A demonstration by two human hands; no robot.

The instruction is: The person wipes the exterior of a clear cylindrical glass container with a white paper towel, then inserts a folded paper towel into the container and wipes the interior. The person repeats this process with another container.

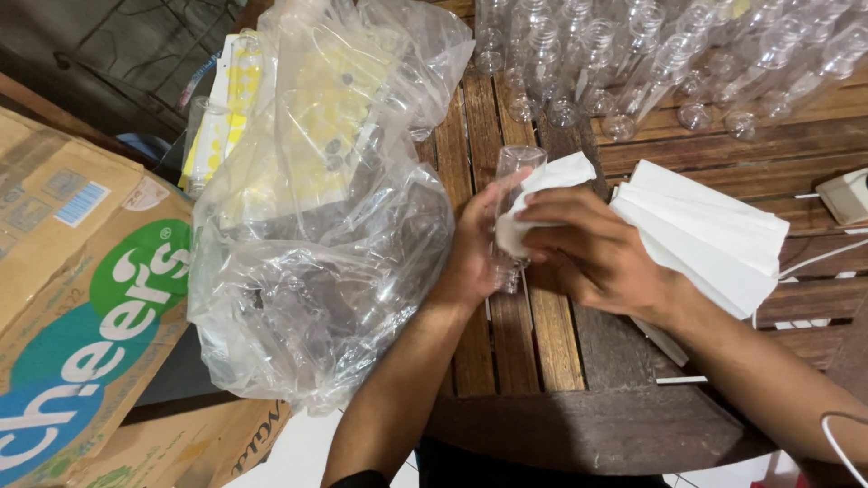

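On the desk: we see everything laid out across dark brown wooden slats, looked down on from above.
Desk [551,343]: slatted wood with gaps between the boards; it carries all but the box.
Cardboard box [81,298]: brown, with green and blue print, standing off the desk's left edge, just beside the bag.
Plastic bag [316,262]: large, clear and crumpled, lying on the left part of the desk; we make out clear bottles inside it, and a yellow-and-white sheet showing through its upper half.
Row of bottles [651,63]: many clear plastic bottles lying side by side along the far edge, mouths toward us, well apart from the hands.
Stack of tissues [714,239]: white, folded, fanned out on the desk just right of the right hand.
Left hand [470,253]: its grip is closed around a clear bottle, fingers wrapped about the lower half, thumb up along the side.
Right hand [592,253]: its grip is curled shut over a white tissue, pressing it against the bottle's side.
Clear bottle [514,172]: small, held upright and slightly tilted between the two hands, above the middle of the desk, just right of the bag.
White tissue [542,194]: folded over the bottle's right side, one corner sticking up past the fingers.
White plug block [847,194]: at the right edge, with a thin white cable running from it.
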